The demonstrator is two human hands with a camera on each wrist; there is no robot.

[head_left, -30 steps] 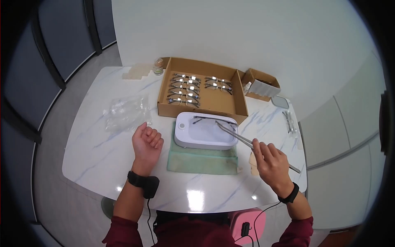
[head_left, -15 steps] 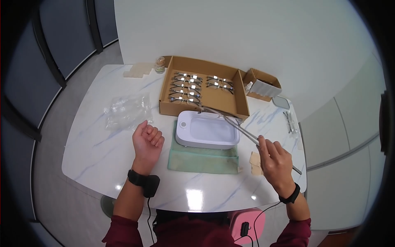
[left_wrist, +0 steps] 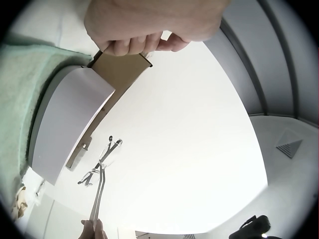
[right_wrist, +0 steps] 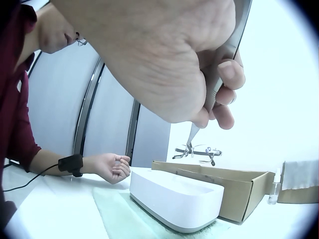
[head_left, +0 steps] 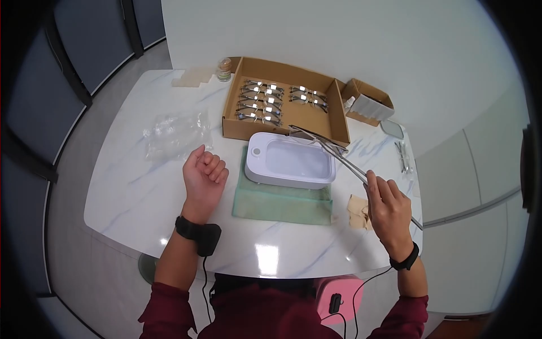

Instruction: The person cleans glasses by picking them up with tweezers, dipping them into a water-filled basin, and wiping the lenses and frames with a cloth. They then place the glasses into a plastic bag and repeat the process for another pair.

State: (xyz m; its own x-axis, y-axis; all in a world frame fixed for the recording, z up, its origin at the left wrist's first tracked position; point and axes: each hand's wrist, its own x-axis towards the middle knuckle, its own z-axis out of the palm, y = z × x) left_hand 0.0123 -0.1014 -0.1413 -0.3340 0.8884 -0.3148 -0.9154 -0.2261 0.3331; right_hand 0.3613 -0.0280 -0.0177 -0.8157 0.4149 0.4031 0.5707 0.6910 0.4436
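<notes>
The sleeves (head_left: 165, 302) are maroon, the wristbands (head_left: 405, 257) black — with thin black cables (head_left: 204, 272).

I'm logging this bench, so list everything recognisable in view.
Table: one, white, centre
Tweezers: one, silver, in right hand
Held glasses: one pair, dark-armed, in tweezers
Basin: one, white, on cloth
Cloth: one, green, under basin
Tray: one, brown, behind basin
Tray glasses: seven pairs, dark-armed, in tray
Box: one, brown, tray's right
Bottle: one, whitish, beside box
Jar: one, clear, tray's left
Bag: one, clear, table's left
Loose glasses: unclear count, dark, table's right
Scraps: unclear count, beige, cloth's right
Apparent stool: one, pink, below table
Wristbands: two, black, worn
Left hand: one, left of basin
Right hand: one, holding tweezers
</notes>
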